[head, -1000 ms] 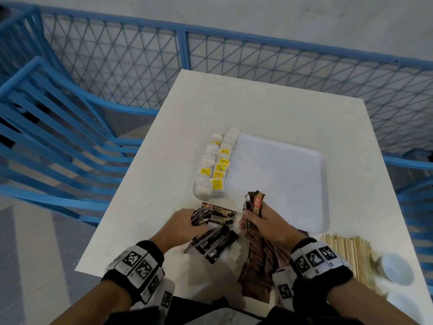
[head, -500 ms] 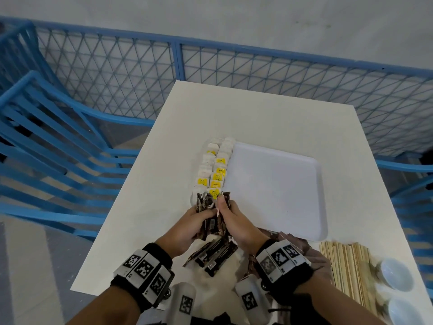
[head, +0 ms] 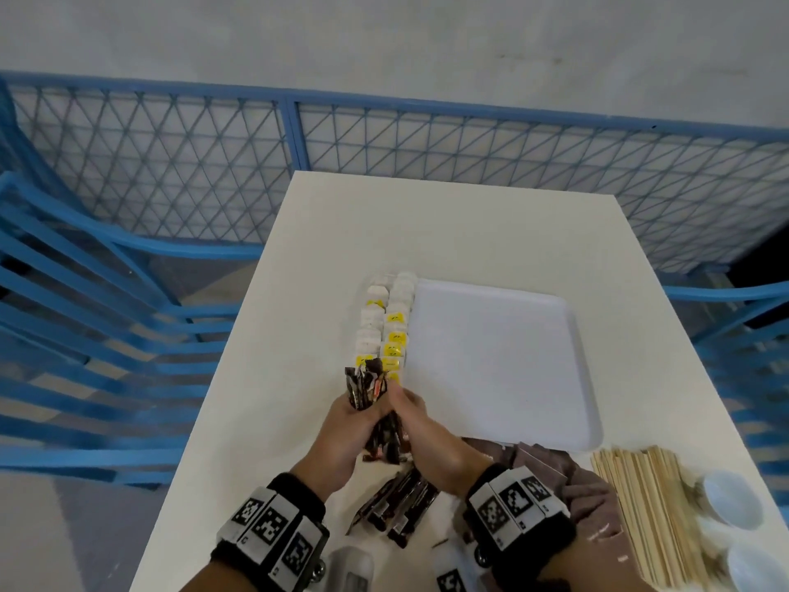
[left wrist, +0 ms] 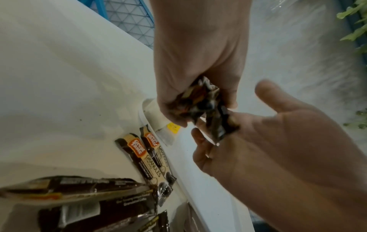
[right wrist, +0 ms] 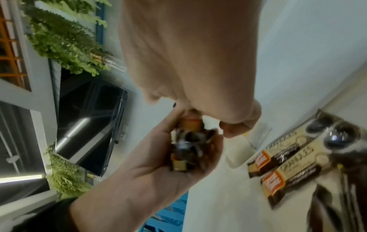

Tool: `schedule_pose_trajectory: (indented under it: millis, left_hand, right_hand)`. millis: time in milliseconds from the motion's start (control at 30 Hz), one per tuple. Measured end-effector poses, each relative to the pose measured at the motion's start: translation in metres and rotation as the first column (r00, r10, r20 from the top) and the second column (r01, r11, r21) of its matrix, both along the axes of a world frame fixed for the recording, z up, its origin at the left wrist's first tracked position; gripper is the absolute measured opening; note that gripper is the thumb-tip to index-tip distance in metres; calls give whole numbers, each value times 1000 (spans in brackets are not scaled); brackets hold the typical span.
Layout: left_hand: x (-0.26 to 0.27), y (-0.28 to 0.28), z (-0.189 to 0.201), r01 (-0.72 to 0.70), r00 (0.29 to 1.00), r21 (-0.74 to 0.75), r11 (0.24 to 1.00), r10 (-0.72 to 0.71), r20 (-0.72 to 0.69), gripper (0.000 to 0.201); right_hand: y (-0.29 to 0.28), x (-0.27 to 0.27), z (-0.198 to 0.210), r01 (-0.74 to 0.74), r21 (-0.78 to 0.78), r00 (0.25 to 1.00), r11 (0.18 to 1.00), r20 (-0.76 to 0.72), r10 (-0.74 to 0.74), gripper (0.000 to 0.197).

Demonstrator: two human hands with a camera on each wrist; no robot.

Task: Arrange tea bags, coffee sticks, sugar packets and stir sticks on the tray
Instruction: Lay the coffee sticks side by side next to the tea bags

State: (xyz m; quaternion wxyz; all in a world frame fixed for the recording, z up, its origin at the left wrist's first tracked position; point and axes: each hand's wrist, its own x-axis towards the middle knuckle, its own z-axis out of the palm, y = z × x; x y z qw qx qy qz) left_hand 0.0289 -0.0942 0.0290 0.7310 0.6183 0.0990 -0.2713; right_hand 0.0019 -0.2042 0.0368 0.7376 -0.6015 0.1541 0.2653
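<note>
Foil-wrapped coffee sticks (head: 370,403), dark brown with orange logos, stand as an upright bundle between both hands, just above the bench (head: 469,224) at the near left corner of the white tray (head: 504,361). The left hand (head: 341,437) cups the bundle from below, fingers curled round it; the right hand (head: 420,425) pinches its upper part, seemingly squaring the ends so the sticks go down as a neat row beside the tea bags (head: 386,331), which already fill the tray's left edge in two columns with yellow tags. More coffee sticks (left wrist: 151,157) lie loose on the bench under the hands; the left wrist view shows "GRANULES" printed on them, the orange logo being too blurred to read for certain. Brown sugar packets (head: 550,472) and wooden stir sticks (head: 644,506) wait to the right, off the tray.
</note>
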Motion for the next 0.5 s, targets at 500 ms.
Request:
schedule_pose_trajectory:
  millis: [500]
  left_hand:
    - [21, 8, 2, -113, 991, -139, 984, 102, -88, 20]
  right_hand:
    - [-47, -3, -3, 33, -190, 974, 981, 228, 11, 17]
